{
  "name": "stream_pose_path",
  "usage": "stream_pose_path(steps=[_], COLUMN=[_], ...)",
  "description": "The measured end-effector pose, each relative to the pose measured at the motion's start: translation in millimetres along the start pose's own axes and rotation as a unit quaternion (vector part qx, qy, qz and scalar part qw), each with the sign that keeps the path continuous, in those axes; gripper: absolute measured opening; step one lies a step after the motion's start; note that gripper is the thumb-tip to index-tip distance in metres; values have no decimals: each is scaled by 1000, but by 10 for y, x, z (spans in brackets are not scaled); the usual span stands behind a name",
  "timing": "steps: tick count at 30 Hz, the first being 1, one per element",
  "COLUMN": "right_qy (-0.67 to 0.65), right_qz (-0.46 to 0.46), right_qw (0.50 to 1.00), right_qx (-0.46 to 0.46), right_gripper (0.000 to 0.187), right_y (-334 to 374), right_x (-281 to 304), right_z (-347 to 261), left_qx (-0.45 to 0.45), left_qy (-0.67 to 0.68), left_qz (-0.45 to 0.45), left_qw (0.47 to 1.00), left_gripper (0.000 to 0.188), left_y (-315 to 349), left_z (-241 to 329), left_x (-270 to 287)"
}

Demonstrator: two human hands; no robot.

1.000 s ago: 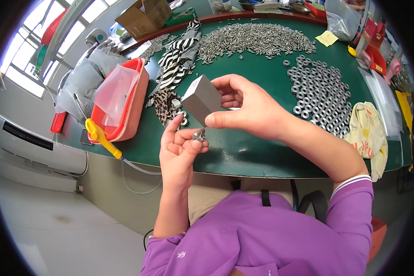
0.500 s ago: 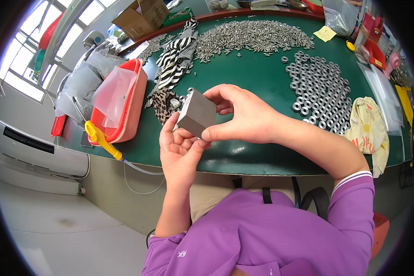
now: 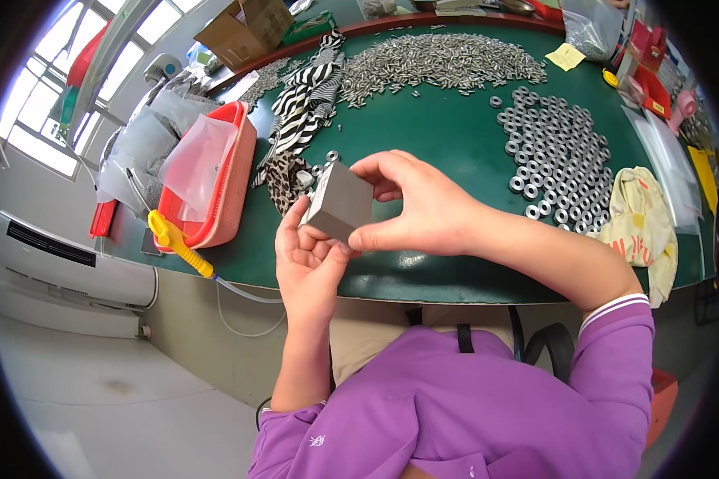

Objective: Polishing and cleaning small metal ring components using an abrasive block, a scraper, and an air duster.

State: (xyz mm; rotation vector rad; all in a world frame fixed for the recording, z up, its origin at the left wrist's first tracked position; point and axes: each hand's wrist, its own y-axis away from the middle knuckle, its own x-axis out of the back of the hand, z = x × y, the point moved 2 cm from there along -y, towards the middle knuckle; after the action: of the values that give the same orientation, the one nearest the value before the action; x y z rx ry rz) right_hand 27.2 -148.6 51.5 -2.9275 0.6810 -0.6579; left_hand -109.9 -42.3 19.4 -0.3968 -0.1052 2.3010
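Note:
A grey rectangular block (image 3: 345,201), metal by its look, is held tilted above the near part of the green table (image 3: 447,191). My right hand (image 3: 423,209) grips it from the right, thumb low on the near edge and fingers behind the far edge. Under its lower left side is my left hand (image 3: 309,262), fingers curled against it and thumb near the bottom corner. The block hides some of the fingertips. Just beyond it lie a few small metal rings (image 3: 332,156), beside a leopard-print and zebra-striped cloth (image 3: 294,120).
Many metal rings (image 3: 555,156) lie spread at the right, beside a pale yellow cloth (image 3: 641,209). A heap of small metal pins (image 3: 443,64) covers the far side. At the left stands a red basket (image 3: 230,180) with plastic bags and a yellow-handled air gun (image 3: 168,233).
The block has tipped slightly and shifted a little down and left in my hands. Both hands keep nearly the same hold.

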Motion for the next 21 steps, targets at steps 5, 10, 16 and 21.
stream_pose_path(steps=[5, 10, 16, 21], right_qy=[-22, -14, 14, -8], right_qz=[-13, 8, 27, -17], right_qw=[998, 1000, 999, 997], right_qx=[53, 23, 27, 73], right_gripper=[67, 66, 64, 65], right_y=[59, -13, -48, 30], right_x=[-69, 5, 24, -57], right_z=[-44, 28, 48, -34], left_qx=[-20, 7, 35, -9], left_qy=[-80, -4, -11, -34], left_qz=[-27, -76, -77, -57], left_qw=[996, 997, 996, 998], left_gripper=[70, 72, 72, 70], left_y=[-6, -1, 7, 16], left_z=[1, -29, -18, -16], left_x=[86, 16, 29, 44])
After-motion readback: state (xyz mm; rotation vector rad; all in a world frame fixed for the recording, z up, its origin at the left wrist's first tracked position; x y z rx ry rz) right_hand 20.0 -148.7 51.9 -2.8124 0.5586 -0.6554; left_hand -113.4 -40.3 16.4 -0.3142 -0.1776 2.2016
